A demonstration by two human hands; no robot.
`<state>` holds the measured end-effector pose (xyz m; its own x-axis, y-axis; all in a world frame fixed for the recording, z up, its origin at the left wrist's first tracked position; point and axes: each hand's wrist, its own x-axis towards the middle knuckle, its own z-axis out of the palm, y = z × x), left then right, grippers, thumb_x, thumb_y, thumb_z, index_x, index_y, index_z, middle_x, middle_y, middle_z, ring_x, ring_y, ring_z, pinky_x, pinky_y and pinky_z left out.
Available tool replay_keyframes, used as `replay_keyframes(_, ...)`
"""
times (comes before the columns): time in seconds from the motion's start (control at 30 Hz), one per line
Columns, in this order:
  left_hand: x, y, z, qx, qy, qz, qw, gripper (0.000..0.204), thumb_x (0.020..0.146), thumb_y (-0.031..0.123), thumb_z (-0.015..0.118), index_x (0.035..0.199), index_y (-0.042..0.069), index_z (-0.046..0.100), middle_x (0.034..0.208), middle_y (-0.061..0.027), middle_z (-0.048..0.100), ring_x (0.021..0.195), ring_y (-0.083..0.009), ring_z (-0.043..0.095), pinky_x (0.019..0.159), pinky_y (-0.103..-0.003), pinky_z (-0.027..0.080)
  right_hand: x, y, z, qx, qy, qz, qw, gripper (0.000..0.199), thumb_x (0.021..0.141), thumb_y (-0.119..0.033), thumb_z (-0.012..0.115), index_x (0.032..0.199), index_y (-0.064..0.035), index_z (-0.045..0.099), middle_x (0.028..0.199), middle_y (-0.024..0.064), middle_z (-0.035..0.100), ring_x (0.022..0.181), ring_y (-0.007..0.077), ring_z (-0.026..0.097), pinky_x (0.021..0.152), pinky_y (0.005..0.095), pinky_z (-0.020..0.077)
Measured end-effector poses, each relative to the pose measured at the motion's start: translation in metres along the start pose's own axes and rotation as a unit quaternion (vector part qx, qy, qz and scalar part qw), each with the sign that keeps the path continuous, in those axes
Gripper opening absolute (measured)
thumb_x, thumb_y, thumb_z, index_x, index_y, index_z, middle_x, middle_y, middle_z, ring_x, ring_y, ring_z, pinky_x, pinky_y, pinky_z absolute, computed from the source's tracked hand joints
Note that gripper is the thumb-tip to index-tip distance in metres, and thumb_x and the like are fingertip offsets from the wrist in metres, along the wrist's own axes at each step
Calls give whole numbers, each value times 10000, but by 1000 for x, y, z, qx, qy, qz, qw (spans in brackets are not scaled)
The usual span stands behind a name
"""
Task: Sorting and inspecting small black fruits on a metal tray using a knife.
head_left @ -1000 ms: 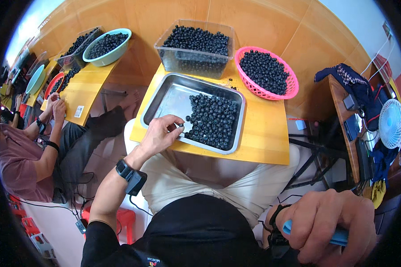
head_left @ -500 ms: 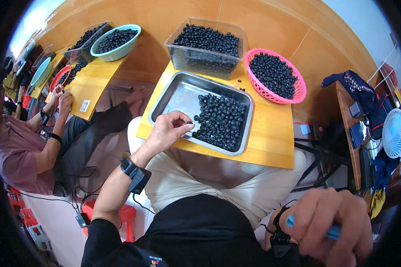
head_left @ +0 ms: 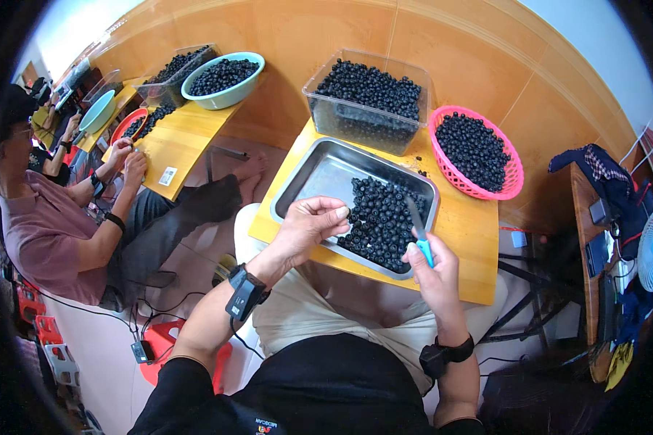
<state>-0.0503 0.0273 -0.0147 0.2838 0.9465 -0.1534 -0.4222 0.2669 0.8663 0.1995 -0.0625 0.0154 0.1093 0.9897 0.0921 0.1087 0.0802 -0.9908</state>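
The left hand point(head_left: 308, 225) curls loosely over the near edge of the rectangular steel tray point(head_left: 319, 174), pinching dark round berries point(head_left: 381, 221); the right hand point(head_left: 432, 268) grips a blue-handled blade point(head_left: 419, 230). Much of the pile remains; the tray's left half lies bare.

We see one small white rectangular label point(head_left: 167, 176) lying flat on the neighbouring yellow table point(head_left: 189, 138), near its front edge.

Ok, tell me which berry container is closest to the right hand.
The shallow metal tray: the right hand, holding a blue-handled tool, rests over its near edge. The clear plastic tub and pink basket sit farther back.
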Motion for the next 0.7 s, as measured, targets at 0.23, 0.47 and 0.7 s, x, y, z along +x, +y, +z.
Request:
replay_keyframes(0.23,3,-12,6,-132,-34,-45,990,147,970,43,665,1116,25,672,993,-66,722,874,-153,721,840,-299,634,10,12,14,-110,-44,-31,992,389,1029,-291,623,1223,43,664,867,95,705,778,128,643,711,295,516)
replay_keyframes(0.47,1,-18,16,-198,-35,-66,977,156,991,67,648,1137,15,671,1005,-78,720,901,-151,719,869,-307,629,20,10,22,-171,-30,-126,977,344,1025,-251,604,1200,35,678,993,204,724,857,328,722,750,387,550)
replay_keyframes(0.7,3,-23,19,-233,-39,-85,968,194,1001,83,634,1182,16,655,1030,-79,718,926,-162,721,894,-323,630,27,8,29,-223,-32,-212,951,316,979,-216,670,1207,2,678,824,125,664,685,269,666,605,374,515)
